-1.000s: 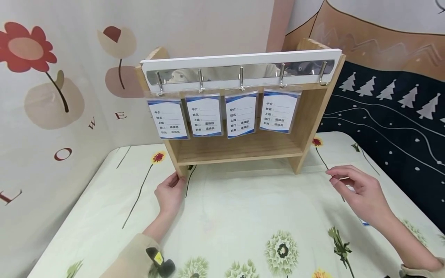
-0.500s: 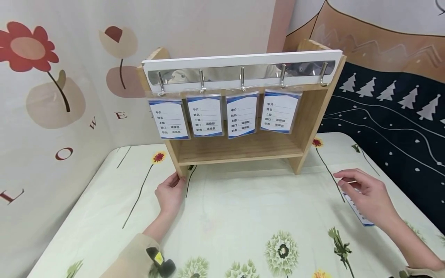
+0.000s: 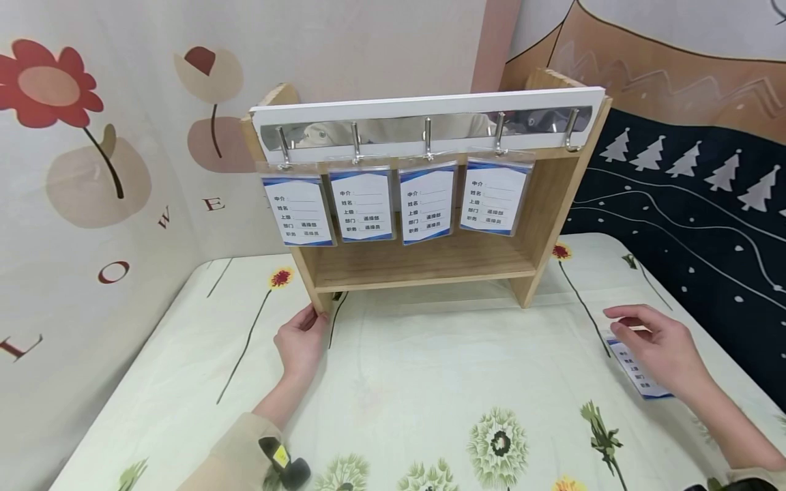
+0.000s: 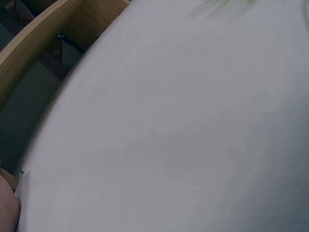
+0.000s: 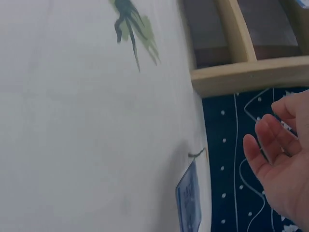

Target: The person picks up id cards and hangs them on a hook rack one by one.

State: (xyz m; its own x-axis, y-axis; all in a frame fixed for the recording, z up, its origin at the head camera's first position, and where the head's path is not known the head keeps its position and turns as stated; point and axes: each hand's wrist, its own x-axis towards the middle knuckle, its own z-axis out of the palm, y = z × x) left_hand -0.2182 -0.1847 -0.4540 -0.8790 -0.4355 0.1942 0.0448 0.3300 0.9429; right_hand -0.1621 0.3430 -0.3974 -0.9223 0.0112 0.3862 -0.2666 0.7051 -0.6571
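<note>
My left hand [image 3: 301,344] pinches the foot of the left side panel of a small wooden shelf [image 3: 424,266]. Several clear-sleeved name badges [image 3: 428,202] with blue trim hang in a row from metal hooks on its white rail [image 3: 424,102]; the rightmost hook [image 3: 571,129] has no badge on it. Another name badge [image 3: 635,368] lies flat on the bed-like surface at right, partly covered by my right hand [image 3: 666,348]. That hand hovers over it with loosely bent fingers, holding nothing. The right wrist view shows the same bent fingers [image 5: 275,145] apart from the badge.
A pale flower-printed cloth [image 3: 417,368] covers the surface under the shelf. Behind stands a curtain [image 3: 381,48] with flower prints; a dark tree-patterned cloth [image 3: 675,204] borders the right side. The shelf's lower board [image 3: 424,262] sits raised above the cloth.
My right hand has moved right and slightly toward me, bringing more of the lying badge into sight. The left hand and the shelf have stayed in place.
</note>
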